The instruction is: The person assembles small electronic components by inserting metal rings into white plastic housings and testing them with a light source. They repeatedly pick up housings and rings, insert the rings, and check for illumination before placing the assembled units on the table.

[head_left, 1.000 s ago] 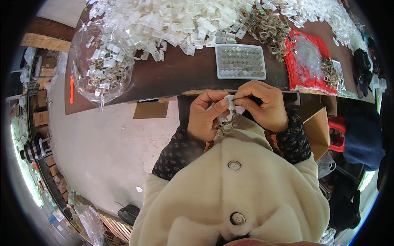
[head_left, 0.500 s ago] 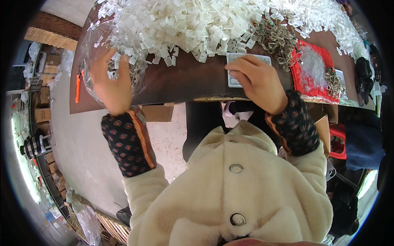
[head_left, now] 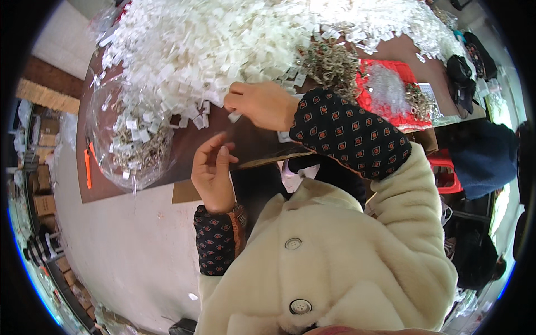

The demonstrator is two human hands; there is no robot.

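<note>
My right hand reaches over the front edge of a big heap of small translucent white plastic pieces. Its fingers are closed, and a small white plastic piece shows under the fingertips. Just nearer to me, above the brown table's front edge, my left hand is raised with fingers half curled and apart; nothing shows in it. A pale tray is mostly hidden beneath my right forearm. To the left lies a clear plastic bag filled with white pieces and tangled beige cords.
An orange-handled tool lies by the table's left edge. Bundled beige cords sit right of the heap, beside a red cloth bearing clear plastic film. A red stool stands at the right below the table; boxed shelves line the left.
My left hand has come away from the plastic bag, moving right and toward me. My right hand has moved left from the tray to the heap's edge. The view has shifted.
</note>
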